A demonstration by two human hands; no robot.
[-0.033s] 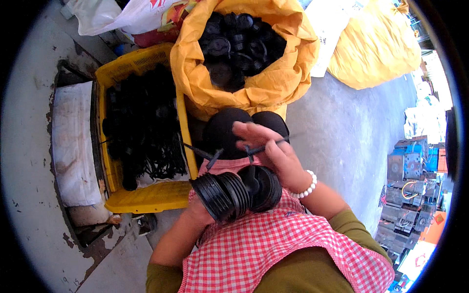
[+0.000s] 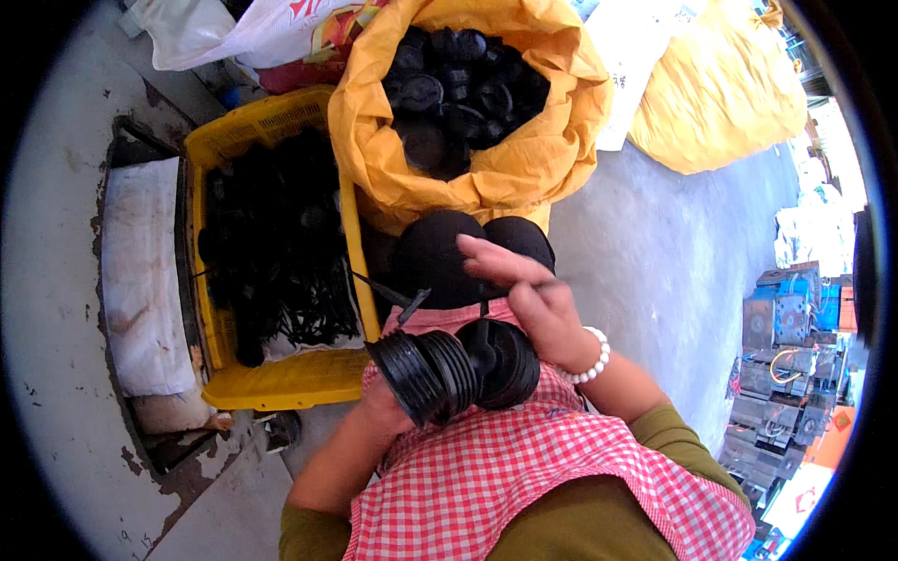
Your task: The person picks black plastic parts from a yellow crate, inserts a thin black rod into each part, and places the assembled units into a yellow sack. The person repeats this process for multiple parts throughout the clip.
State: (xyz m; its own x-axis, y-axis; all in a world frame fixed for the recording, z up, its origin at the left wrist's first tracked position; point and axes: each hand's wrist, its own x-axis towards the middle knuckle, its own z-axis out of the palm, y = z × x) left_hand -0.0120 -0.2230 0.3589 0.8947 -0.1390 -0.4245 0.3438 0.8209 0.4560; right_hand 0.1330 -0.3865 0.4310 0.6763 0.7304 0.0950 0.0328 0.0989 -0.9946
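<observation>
My left hand (image 2: 382, 400) is closed round black ribbed plastic caps (image 2: 426, 376), held on their sides above my lap; the caps hide most of its fingers. A second round black piece (image 2: 503, 365) sits against them on the right. Thin black stems (image 2: 408, 301) stick up from these parts. My right hand (image 2: 538, 297), with a white bead bracelet, is just beyond the parts. Its thumb is bent in and its fingers point left, and a thin dark stem shows blurred between them.
A yellow plastic crate (image 2: 281, 395) of black parts and thin stems stands at the left. Ahead is an open orange sack (image 2: 374, 178) of black caps. Another orange sack (image 2: 716, 93) lies at the far right. Machine parts (image 2: 781, 318) stand along the right edge.
My right hand has shifted slightly right and down, its thumb bending in. The thin stem across it is less visible. My left hand and the caps have hardly moved.
</observation>
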